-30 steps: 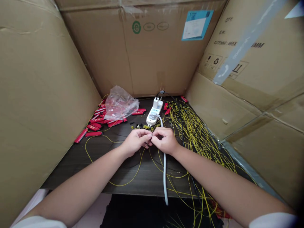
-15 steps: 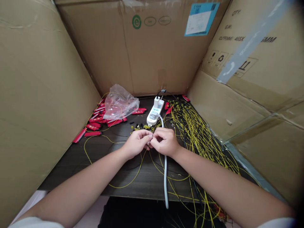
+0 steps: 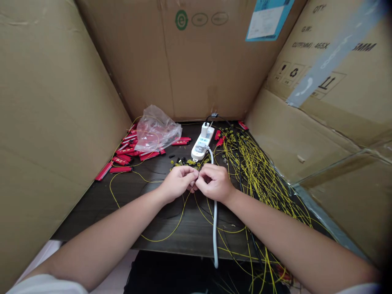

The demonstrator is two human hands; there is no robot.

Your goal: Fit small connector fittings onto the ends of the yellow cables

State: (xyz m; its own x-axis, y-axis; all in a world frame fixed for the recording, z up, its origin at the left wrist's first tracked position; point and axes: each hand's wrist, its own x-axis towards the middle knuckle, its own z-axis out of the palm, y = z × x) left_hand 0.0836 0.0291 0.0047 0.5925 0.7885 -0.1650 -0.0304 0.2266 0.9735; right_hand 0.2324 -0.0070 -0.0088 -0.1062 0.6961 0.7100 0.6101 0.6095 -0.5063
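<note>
My left hand and my right hand meet fingertip to fingertip over the middle of the dark table. Both pinch closed, and the yellow wire hangs in a loop below them. Whatever sits between the fingertips is too small and covered to make out. Just beyond my fingers lie small black and yellow pieces. A white power strip stands behind them, its white cable running under my right wrist and toward the table's front edge.
Cardboard boxes wall in the back and both sides. Red packets and a clear plastic bag lie at left. A big tangle of yellow wires spreads over the right side and hangs off the front of the dark table.
The view has shifted slightly, so the scene sits a little further right. My hands stay together in nearly the same pinch, with little visible finger movement.
</note>
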